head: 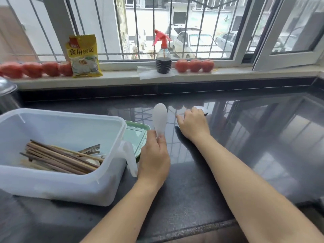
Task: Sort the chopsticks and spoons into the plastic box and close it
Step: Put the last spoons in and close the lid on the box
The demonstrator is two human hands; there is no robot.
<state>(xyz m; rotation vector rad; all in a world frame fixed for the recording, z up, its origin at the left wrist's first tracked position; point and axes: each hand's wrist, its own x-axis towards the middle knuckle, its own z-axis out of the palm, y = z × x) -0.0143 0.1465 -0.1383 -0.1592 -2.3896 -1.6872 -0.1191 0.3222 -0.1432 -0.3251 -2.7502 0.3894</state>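
Plastic box sits open on the table's left side, chopsticks piled inside. Left hand pinches a white spoon upright just right of it. Right hand is further back, fingers curled over another spoon.

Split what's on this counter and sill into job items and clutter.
Job: translucent plastic box; brown wooden chopsticks; white plastic rice spoon in the left hand; green-rimmed lid.
Clutter: yellow packet; red-topped spray bottle; red tomatoes.
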